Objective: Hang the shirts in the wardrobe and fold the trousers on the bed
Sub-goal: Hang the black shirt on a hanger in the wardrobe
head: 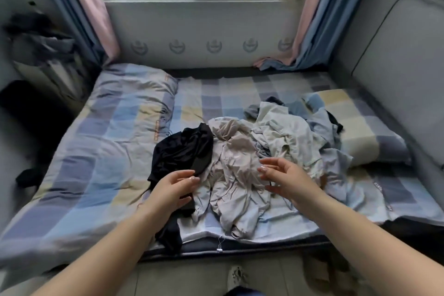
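We stand at the near edge of the bed (101, 166), with both forearms extended over it. The left hand (171, 191) hovers above the near part of the black garment (185, 151); its grip is released, fingers relaxed and slightly spread, grasping nothing. The right hand (283, 181) hovers over the right side of the beige garment (235, 175); its grip is likewise released, fingers extended toward the left. The two hands face each other, with the beige garment between them.

We locate the clothes in one crumpled heap on the near, centre-right part of the bed. The black garment lies at the left of the heap, and its lower end hangs over the near mattress edge. The beige garment touches it on the right and reaches the same edge. The pale green garment (286, 134) and the light blue garment (336, 161) lie behind and to the right, overlapping a pillow (365, 127).

We note open room on the checked duvet (115, 127) to the left of the heap, and on the checked sheet (228, 96) behind it, toward the window wall (204, 29). A padded headboard (396, 67) closes the right side.
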The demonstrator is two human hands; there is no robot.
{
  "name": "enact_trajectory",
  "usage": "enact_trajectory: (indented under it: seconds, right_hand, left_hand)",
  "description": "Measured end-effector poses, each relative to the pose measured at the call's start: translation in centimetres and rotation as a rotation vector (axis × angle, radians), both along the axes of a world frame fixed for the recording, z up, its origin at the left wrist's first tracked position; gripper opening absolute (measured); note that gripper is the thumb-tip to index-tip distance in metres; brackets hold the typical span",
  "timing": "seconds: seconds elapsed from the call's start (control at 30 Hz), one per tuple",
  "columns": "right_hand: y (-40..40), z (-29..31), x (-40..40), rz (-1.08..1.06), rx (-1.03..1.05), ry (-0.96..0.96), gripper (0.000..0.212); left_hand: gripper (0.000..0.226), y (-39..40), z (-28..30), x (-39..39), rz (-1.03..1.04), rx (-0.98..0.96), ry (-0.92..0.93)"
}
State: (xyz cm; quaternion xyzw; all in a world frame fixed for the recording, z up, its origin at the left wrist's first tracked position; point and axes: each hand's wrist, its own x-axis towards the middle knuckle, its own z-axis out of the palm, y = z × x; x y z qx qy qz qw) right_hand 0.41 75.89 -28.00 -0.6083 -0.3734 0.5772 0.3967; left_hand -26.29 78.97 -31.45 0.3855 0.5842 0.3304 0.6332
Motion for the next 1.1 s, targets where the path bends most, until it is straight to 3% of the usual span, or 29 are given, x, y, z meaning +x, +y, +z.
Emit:
enact_trajectory:
  seconds: [0.27, 0.63, 0.9, 1.1]
  right_hand:
    - [12.9, -7.6, 0.4, 0.103, -0.178, 0.039, 0.014]
    - [26.0, -17.2, -2.2, 0.057, -0.271, 0.085, 0.011]
    - [33.2, -28.7, -4.4, 0.051, -0.273, -0.023, 0.008]
    - [38.1, -38.1, -6.6, 0.067, -0.194, -0.136, 0.022]
  left_hand:
    - [0.015, 7.0, -4.5, 0.1, 0.257, -0.177, 0.042]
    - [0.013, 17.7, -11.0, -1.1, 0.322, -0.245, 0.085]
    - [0.013, 27.8, -22.7, -2.5, 0.237, -0.2, 0.119]
    - [0.019, 32.8, -33.3, -1.5, 0.195, 0.011, 0.248]
